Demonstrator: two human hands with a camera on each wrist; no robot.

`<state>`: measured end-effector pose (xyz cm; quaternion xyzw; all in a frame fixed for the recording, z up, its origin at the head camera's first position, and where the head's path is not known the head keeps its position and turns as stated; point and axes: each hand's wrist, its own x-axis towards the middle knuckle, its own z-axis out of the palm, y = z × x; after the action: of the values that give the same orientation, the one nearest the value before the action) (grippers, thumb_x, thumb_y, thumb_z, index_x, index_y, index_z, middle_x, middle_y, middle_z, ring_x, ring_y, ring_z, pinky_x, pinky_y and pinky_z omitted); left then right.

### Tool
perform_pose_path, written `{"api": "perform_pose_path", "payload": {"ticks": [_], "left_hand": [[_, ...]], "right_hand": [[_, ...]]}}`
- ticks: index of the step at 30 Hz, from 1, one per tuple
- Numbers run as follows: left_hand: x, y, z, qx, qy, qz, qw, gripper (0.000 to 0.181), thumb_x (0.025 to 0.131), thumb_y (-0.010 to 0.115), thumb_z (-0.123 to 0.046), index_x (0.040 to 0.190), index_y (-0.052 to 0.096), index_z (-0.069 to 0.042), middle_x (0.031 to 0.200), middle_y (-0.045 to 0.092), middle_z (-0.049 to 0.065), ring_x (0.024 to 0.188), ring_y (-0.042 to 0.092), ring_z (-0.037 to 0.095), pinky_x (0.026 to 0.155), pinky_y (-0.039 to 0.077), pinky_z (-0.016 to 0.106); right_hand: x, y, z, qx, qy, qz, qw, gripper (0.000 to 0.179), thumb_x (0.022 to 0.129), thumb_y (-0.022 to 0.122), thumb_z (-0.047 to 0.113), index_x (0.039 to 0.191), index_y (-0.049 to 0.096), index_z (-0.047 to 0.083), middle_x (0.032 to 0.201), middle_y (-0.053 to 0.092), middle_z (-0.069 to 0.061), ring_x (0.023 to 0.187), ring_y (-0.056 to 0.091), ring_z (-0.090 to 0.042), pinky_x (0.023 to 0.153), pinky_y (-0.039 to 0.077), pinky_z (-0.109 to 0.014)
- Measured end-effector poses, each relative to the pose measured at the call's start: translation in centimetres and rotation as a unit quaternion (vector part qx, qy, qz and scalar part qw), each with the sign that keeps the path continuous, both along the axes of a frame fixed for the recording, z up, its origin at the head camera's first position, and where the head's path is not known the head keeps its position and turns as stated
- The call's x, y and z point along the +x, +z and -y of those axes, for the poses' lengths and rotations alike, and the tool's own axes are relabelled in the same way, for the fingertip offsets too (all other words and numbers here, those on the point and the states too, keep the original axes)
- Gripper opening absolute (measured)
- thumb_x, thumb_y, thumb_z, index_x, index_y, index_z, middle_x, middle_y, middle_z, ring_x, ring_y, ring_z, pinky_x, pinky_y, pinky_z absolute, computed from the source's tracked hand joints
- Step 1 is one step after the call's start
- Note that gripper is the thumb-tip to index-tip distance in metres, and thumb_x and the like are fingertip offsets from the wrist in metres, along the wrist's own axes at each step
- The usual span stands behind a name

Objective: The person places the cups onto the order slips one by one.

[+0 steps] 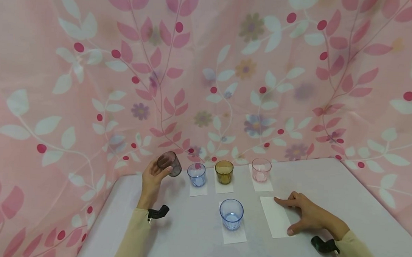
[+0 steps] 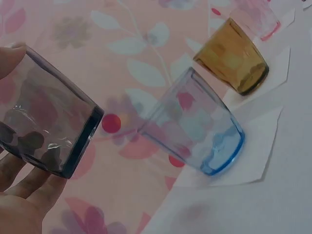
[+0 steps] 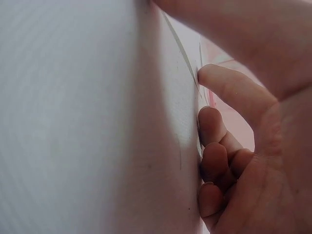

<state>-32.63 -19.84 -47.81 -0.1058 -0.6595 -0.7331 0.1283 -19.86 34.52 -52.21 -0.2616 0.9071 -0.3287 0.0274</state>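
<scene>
My left hand (image 1: 152, 179) holds a smoky grey glass (image 1: 170, 164) by its side, tilted and raised above the table's back left edge. In the left wrist view, the thumb and fingers lie around the grey glass (image 2: 46, 117). My right hand (image 1: 308, 213) rests at a white paper slip (image 1: 275, 218); its index fingertip and thumb touch the slip's right side. The right wrist view shows the other fingertips (image 3: 213, 158) bent against the surface. Closest to the held glass stands a blue glass (image 1: 196, 176), upright on a paper slip.
An amber glass (image 1: 224, 173) and a pink glass (image 1: 261, 171) stand on paper slips along the back. Another blue glass (image 1: 231, 216) stands on a slip nearer the front. A floral curtain (image 1: 207, 87) hangs behind the pale table (image 1: 188, 237).
</scene>
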Motion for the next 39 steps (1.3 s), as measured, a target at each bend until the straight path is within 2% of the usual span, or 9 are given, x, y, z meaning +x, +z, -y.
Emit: {"api": "perform_pose_path", "payload": {"ticks": [6,9,14,18,22,26,30,39], "left_hand": [[1.4,2.0,-2.0,0.031,-0.044,-0.044,0.9976,0.063,0.093,0.075,0.008,0.151,0.052,0.000,0.145,0.057,0.033,0.124,0.070,0.022,0.103,0.058,0.028],[2.2,2.8,-3.4,0.040,-0.064,-0.055,0.9956,0.063,0.093,0.073,0.010,0.151,0.051,0.002,0.144,0.058,0.032,0.127,0.068,0.028,0.104,0.058,0.029],[3.7,3.5,-6.3,0.045,-0.094,-0.069,0.9921,0.065,0.091,0.074,0.011,0.151,0.051,0.003,0.142,0.060,0.031,0.128,0.066,0.032,0.105,0.058,0.030],[5.0,3.8,-8.5,0.038,-0.129,-0.092,0.9866,0.068,0.089,0.076,0.010,0.151,0.049,0.005,0.144,0.057,0.035,0.129,0.065,0.035,0.107,0.057,0.035],[6.4,3.8,-10.6,0.019,-0.143,-0.104,0.9840,0.070,0.087,0.081,0.007,0.150,0.050,0.005,0.143,0.057,0.034,0.130,0.063,0.039,0.107,0.058,0.039],[7.5,3.6,-12.6,0.005,-0.157,-0.101,0.9824,0.070,0.085,0.083,0.004,0.149,0.052,0.003,0.144,0.058,0.031,0.132,0.060,0.041,0.110,0.055,0.045],[8.2,3.4,-14.2,0.009,-0.179,-0.095,0.9792,0.071,0.085,0.083,0.002,0.149,0.052,0.003,0.146,0.058,0.030,0.134,0.059,0.044,0.111,0.054,0.049],[9.5,3.1,-18.3,0.005,-0.225,-0.089,0.9702,0.073,0.087,0.087,-0.007,0.150,0.052,0.002,0.147,0.059,0.025,0.134,0.057,0.050,0.112,0.053,0.048]], "right_hand": [[-0.1,0.0,0.1,0.005,-0.012,0.017,0.9998,0.098,0.068,0.099,0.045,0.153,0.059,0.018,0.102,0.047,0.002,0.095,0.037,-0.008,0.075,0.033,-0.023],[-0.2,0.0,0.1,0.009,-0.023,0.036,0.9991,0.098,0.068,0.099,0.045,0.152,0.059,0.016,0.101,0.047,0.001,0.095,0.036,-0.008,0.076,0.033,-0.022],[-0.3,0.2,0.0,0.017,-0.024,0.033,0.9990,0.098,0.068,0.098,0.048,0.153,0.059,0.017,0.103,0.047,0.001,0.097,0.036,-0.008,0.078,0.034,-0.022],[-0.3,0.1,0.0,0.015,-0.015,0.018,0.9996,0.098,0.069,0.098,0.047,0.153,0.059,0.017,0.103,0.047,0.002,0.097,0.037,-0.007,0.077,0.035,-0.022],[-0.2,0.0,0.0,0.012,-0.016,0.027,0.9994,0.098,0.069,0.098,0.049,0.153,0.058,0.017,0.103,0.047,0.002,0.097,0.037,-0.007,0.078,0.036,-0.022],[-0.1,0.1,-0.1,0.015,-0.022,0.036,0.9990,0.100,0.068,0.098,0.049,0.153,0.058,0.016,0.103,0.047,0.001,0.097,0.038,-0.008,0.078,0.036,-0.022],[-0.1,0.1,0.0,0.014,-0.023,0.044,0.9987,0.100,0.068,0.098,0.048,0.153,0.058,0.015,0.104,0.047,0.000,0.097,0.038,-0.008,0.079,0.036,-0.022],[-0.1,0.2,0.3,0.016,-0.031,0.058,0.9977,0.100,0.067,0.099,0.048,0.153,0.058,0.016,0.102,0.047,0.000,0.096,0.037,-0.009,0.077,0.034,-0.022]]}}
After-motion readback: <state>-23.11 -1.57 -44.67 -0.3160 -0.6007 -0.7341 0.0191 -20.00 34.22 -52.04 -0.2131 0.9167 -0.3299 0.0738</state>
